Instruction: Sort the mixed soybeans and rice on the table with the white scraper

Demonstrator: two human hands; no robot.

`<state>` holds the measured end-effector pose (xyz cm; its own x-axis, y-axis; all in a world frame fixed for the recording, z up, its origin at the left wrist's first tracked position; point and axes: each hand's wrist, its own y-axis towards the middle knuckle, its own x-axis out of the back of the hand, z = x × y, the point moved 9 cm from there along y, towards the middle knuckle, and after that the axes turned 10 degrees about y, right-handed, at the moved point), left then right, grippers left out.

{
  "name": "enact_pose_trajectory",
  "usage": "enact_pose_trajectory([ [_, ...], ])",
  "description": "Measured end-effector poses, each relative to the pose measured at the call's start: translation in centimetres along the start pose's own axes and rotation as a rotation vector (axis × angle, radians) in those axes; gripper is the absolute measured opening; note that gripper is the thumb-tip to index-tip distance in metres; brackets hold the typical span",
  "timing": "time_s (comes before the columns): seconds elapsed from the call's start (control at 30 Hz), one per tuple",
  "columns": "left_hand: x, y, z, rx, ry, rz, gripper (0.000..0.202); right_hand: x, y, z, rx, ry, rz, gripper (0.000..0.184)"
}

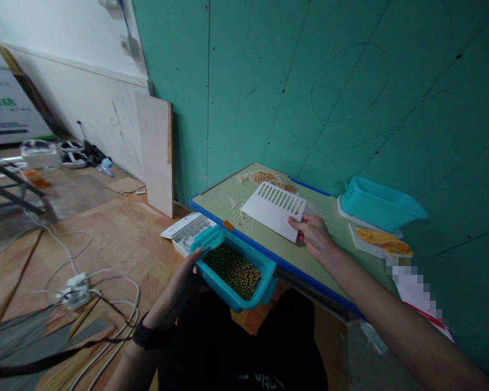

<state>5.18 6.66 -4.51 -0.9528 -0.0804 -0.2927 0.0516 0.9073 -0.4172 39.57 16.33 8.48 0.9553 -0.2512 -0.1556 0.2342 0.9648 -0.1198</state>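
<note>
My left hand [193, 269] grips the near-left side of a teal plastic container [215, 285] with dark green beans [228, 266] and some tan ones in it. The container is held just below the front edge of the table, above my lap. My right hand [309, 231] pinches the lower right corner of a white slotted scraper [269, 212], whose row of slots points away from me. It rests on or just over the tabletop; I cannot tell which. Beyond it are tan beans [264, 177] and scattered pale grains [240, 214].
The green tabletop [326, 258] has a blue edge. On its right stand another teal container [378, 203] and a yellow cloth [383, 241] on a white tray. An open white box [183, 231] lies below left. Cables and a power strip [75, 290] lie on the floor.
</note>
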Motion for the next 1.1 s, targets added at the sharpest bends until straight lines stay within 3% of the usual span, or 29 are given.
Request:
enact_pose_trajectory([
  [0.43,1.8,-0.3,-0.3,0.022,0.149,-0.151,0.077,-1.3,-0.9,-0.1,-0.061,0.024,0.018,0.030],
  [0.7,2.5,0.1,0.0,0.048,0.109,-0.136,0.085,-2.1,-1.6,-0.3,-0.080,-0.004,0.064,0.031],
  [0.9,1.7,-0.3,0.2,0.091,0.071,-0.085,0.094,-2.1,-2.3,-0.5,-0.084,-0.004,0.098,0.035],
  [1.1,0.6,-1.3,-1.1,0.034,0.076,-0.072,0.090,-2.3,-3.2,-0.5,-0.080,-0.002,0.126,0.038],
])
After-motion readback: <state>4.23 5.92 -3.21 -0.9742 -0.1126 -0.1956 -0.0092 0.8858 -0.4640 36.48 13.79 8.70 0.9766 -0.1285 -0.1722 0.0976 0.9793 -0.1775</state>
